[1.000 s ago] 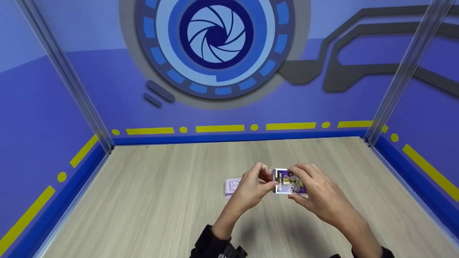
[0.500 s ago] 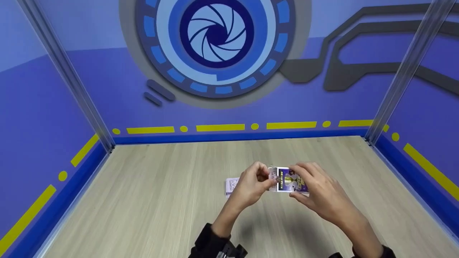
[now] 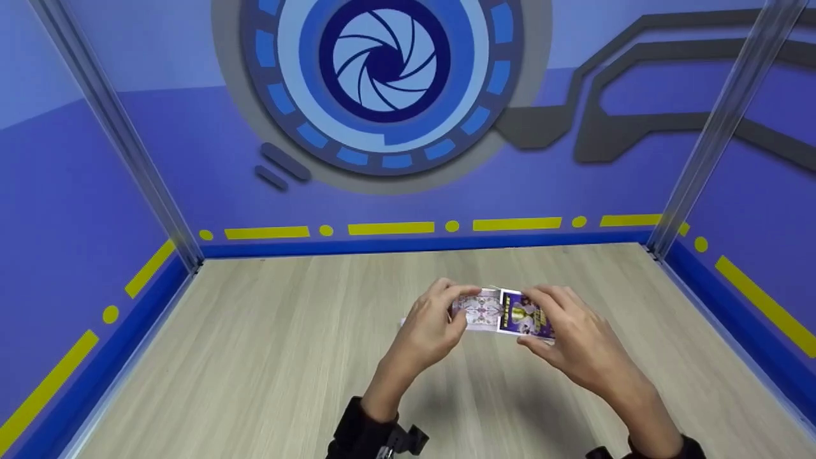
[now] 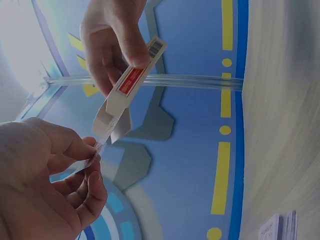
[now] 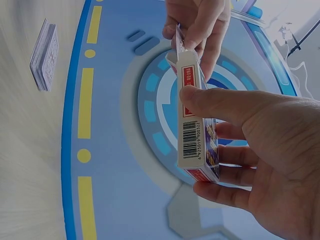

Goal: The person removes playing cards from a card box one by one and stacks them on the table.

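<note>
My right hand (image 3: 553,324) grips a purple and white card box (image 3: 526,316) above the table, thumb on one narrow side and fingers on the other. The box (image 5: 195,125) shows a barcode and a red label, and its flap end (image 4: 112,120) is open. My left hand (image 3: 451,311) pinches a patterned bunch of cards (image 3: 482,310) that sticks partly out of that open end. In the left wrist view the cards (image 4: 94,149) show as a thin edge between my left thumb and fingers.
A small stack of cards (image 5: 44,55) lies on the wooden table (image 3: 268,357), just left of and behind my left hand, seen also as the stack (image 4: 279,229). Blue walls with yellow stripes (image 3: 390,227) and clear corner posts (image 3: 714,134) enclose the table.
My left hand has drawn the cards leftward, further out of the box, so their patterned face now shows. Both hands have risen slightly, hiding most of the stack on the table.
</note>
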Demonstrator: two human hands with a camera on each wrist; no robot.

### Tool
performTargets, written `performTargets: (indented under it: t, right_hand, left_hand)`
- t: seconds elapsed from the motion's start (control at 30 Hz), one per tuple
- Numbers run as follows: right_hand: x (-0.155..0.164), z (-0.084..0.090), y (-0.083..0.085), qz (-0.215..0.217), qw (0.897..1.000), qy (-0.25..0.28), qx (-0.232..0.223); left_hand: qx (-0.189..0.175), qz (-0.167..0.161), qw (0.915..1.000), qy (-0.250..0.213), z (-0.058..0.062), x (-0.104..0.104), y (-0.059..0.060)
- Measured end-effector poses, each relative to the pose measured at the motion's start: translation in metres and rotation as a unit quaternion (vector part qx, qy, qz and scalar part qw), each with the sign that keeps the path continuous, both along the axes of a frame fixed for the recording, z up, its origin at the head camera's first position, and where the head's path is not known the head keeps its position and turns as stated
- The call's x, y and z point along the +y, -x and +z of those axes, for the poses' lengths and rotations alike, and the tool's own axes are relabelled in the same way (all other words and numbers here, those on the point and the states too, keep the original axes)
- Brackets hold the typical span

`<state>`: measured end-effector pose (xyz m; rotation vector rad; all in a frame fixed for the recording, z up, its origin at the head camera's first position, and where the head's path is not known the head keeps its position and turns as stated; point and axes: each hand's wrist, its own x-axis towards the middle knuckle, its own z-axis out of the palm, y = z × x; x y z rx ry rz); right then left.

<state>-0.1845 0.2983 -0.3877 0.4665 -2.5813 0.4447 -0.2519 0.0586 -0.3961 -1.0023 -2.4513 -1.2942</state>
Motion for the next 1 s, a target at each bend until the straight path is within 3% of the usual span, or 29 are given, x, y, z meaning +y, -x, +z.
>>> performTargets:
  t: [0.2,0.47,0.7,0.83,1.0]
  right_hand:
    - [0.001,-0.001,0.0,-0.009,1.0,0.0,-0.005]
    - [0.001,0.001,-0.001,-0.013,1.0,-0.006,-0.008]
    - [0.001,0.001,-0.001,-0.012,1.0,-0.002,-0.009]
    - [0.002,0.001,-0.001,-0.013,1.0,0.003,-0.01]
    - [0.006,0.003,-0.001,-0.019,1.0,0.011,-0.012]
  left_hand:
    - [0.032,0.012,0.9983,0.048,0.002,-0.008,0.001]
    - [0.05,-0.008,0.9945,0.092,0.005,-0.013,0.0]
    - [0.118,0.028,0.9813,0.15,0.001,-0.01,-0.001]
    - [0.127,0.03,0.9792,0.155,0.002,-0.012,0.001]
    - [0.114,0.039,0.9842,0.13,0.005,-0.024,0.007]
